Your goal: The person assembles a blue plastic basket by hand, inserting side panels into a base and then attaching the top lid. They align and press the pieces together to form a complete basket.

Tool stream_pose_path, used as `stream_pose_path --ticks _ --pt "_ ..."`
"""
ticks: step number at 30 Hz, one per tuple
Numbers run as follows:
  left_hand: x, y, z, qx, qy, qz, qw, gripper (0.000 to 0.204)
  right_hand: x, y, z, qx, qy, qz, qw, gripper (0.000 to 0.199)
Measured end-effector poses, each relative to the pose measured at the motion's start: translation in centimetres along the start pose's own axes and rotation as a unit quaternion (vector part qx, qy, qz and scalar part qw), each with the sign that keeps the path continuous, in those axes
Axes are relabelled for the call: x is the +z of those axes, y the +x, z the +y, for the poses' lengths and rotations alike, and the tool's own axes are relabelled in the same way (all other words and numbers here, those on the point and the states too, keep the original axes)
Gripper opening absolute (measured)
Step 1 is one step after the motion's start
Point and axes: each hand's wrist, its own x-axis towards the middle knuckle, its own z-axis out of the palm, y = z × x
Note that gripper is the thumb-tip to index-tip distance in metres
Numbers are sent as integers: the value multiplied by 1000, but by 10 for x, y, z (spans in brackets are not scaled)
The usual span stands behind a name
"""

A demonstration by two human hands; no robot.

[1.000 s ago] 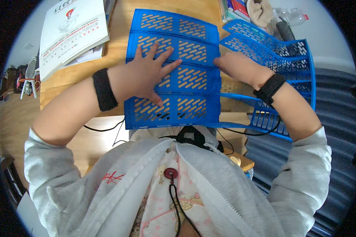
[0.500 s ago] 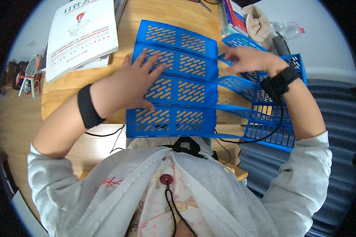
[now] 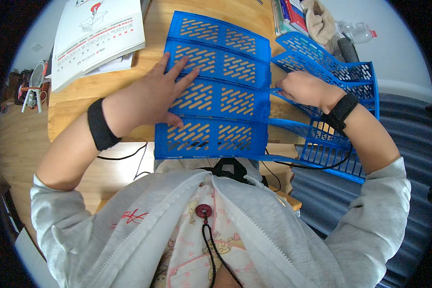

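left hand [image 3: 151, 98]: flat, fingers spread, pressing blue slotted rack [image 3: 216, 96] | right hand [image 3: 300, 89]: clenched on rack's side edge | white booklet [image 3: 98, 33] beyond left hand

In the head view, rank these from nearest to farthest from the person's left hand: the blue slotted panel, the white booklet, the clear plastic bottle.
Measured from the left hand:
1. Blue slotted panel: directly under the palm and fingers, touching.
2. White booklet: on the wooden table, up and to the left of the hand, apart from it.
3. Clear plastic bottle: far upper right, beyond the blue rack.
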Motion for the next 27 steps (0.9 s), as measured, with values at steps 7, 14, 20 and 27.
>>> stream_pose_path --ticks 7,14,20,27 --pt "6 4 -2 7 12 -2 1000 114 0 2 -8 12 11 7 1000 17" --pt "4 3 2 -9 6 -12 1000 113 3 4 -7 -6 16 33 999 16" --pt "2 4 3 -11 18 -21 1000 115 -3 7 -9 -7 5 0 1000 21" --pt "4 6 1 2 43 -2 999 110 -3 9 -13 -9 36 26 999 20"
